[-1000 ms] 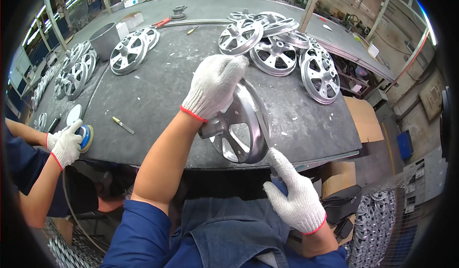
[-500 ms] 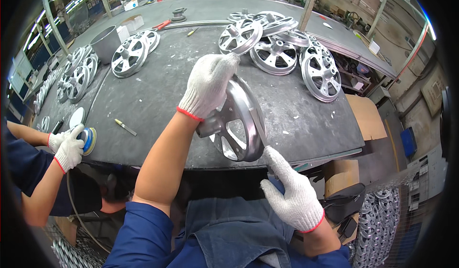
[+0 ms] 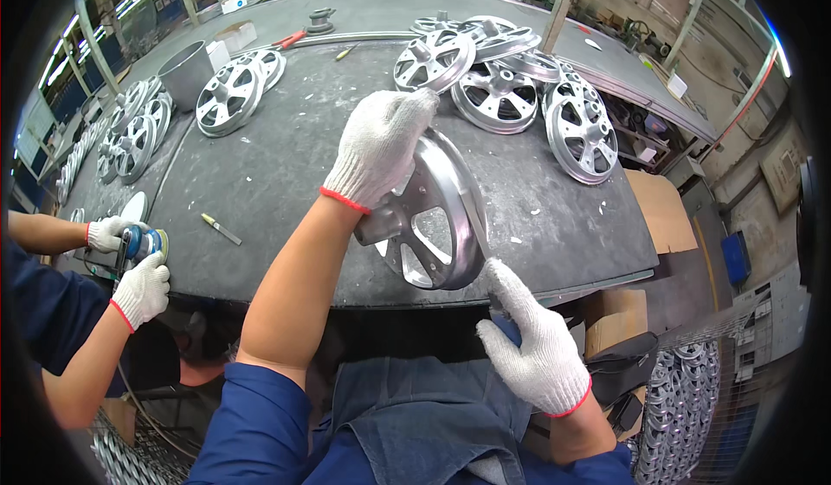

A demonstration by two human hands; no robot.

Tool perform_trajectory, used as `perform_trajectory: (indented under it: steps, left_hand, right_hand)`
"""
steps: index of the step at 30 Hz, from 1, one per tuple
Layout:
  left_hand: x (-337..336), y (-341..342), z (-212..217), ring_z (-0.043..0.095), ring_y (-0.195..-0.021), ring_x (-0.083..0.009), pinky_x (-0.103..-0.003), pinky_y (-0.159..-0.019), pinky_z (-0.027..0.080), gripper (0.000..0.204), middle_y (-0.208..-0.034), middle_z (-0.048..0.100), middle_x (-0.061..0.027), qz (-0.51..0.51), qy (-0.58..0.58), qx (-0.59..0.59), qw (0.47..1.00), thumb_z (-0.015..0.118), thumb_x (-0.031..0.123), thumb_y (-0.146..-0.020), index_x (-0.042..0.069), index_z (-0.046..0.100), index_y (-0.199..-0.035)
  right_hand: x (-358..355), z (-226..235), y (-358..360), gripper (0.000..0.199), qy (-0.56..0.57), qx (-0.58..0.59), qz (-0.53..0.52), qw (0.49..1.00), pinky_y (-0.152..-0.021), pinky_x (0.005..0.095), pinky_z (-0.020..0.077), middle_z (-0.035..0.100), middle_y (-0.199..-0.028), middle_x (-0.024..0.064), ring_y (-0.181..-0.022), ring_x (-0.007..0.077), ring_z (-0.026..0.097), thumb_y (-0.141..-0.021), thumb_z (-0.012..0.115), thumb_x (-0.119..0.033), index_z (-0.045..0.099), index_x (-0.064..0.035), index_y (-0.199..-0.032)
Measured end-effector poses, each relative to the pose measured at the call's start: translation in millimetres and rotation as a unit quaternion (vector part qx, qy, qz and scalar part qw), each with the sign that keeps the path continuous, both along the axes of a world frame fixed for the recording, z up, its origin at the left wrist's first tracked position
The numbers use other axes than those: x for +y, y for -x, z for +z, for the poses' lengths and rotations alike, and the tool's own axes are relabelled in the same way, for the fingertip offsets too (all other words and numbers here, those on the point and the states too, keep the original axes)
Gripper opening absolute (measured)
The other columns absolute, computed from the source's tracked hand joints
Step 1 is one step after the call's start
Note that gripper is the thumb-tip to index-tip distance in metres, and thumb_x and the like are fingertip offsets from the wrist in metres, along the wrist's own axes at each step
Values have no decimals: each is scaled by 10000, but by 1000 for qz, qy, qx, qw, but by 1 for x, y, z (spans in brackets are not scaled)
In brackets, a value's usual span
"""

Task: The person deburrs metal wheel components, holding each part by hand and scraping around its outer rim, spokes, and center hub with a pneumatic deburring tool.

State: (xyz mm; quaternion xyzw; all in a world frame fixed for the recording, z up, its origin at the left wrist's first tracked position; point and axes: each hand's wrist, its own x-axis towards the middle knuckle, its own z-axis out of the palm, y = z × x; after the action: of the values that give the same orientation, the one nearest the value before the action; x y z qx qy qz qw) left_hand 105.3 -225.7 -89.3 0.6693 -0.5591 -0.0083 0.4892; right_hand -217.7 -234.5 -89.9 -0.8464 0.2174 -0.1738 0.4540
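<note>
Holding nearly the same pose as before, left hand (image 3: 381, 149) stays clamped on the upper rim of the tilted silver wheel (image 3: 454, 204) by the front edge of the surface (image 3: 294, 199), right hand (image 3: 538, 351) closed round a blue-handled tool (image 3: 505, 328), blade at the rim; co-worker's nearer hand (image 3: 143, 292) has dropped just below the disc sander (image 3: 157, 242). More wheels (image 3: 498, 96) pile up behind. Grip hides most of the handle; can't tell whether wheel touches surface.
</note>
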Motion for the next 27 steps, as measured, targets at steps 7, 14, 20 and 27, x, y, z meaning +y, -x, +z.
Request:
perform_trajectory:
  steps: [7,14,20,27]
  left_hand:
    - [-3,-9,-3,660,-810,-445,-472,-713,515,124,-856,645,-222,-21,71,-105,992,630,64,-971,-41,662,-1027]
    - [0,3,6,609,-690,-309,-426,-684,505,249,-774,627,-182,-9,42,21,999,608,150,-1082,-41,646,-927]
    - [8,4,4,636,-674,-219,-429,-710,533,441,-707,645,-134,-11,19,123,992,611,384,-1041,-8,731,-879]
    - [21,19,35,555,-722,-118,-350,-679,475,369,-706,564,-46,-70,-41,109,991,633,257,-1071,-28,634,-837]
  right_hand:
    - [-11,6,-13,656,82,-19,25,996,-1061,427,598,721,-1429,269,-1272,422,745,-1028,722,-90,532,-78,-1655]
    - [-9,13,-13,649,50,5,7,999,-1065,437,592,737,-1393,268,-1250,434,746,-1023,728,-90,544,-74,-1645]
    - [0,10,-3,690,42,0,5,999,-1093,391,574,750,-1399,247,-1264,324,770,-987,766,-79,546,-35,-1639]
    - [2,22,-2,890,-4,13,26,1000,-1163,391,543,692,-1505,265,-1395,335,703,-890,931,-249,525,11,-1639]
